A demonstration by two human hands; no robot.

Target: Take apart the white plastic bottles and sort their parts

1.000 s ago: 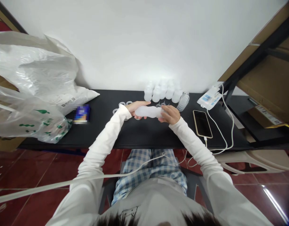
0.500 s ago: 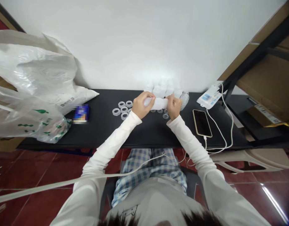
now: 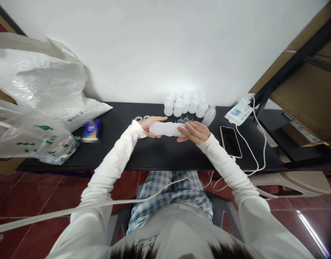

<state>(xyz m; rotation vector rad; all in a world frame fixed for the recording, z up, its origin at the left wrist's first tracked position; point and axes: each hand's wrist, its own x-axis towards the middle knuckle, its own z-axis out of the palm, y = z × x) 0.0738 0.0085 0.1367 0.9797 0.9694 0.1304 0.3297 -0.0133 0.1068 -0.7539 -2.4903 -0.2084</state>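
A frosted white bottle (image 3: 165, 128) lies sideways between my hands above the black table (image 3: 160, 156). Its left end rests in my left hand (image 3: 151, 126), with the thumb along the top and fingers beneath. My right hand (image 3: 194, 132) wraps its fingers round the right end. Behind my hands stand several white bottles (image 3: 185, 104) in a group by the wall. Clear small parts (image 3: 185, 119) lie in front of them. Clear rings (image 3: 138, 118) show partly behind my left hand. A clear bottle (image 3: 209, 115) leans right of the group.
Large plastic bags (image 3: 41, 82) cover the table's left side, beside a blue pack (image 3: 91, 130). At the right are a phone (image 3: 231, 141), a white power strip (image 3: 238, 110) and cables. Another cable crosses my lap.
My left hand has moved left and opened out under the bottle. The bottle has come down nearer to me, and my right hand's fingers now lie stretched over its right end.
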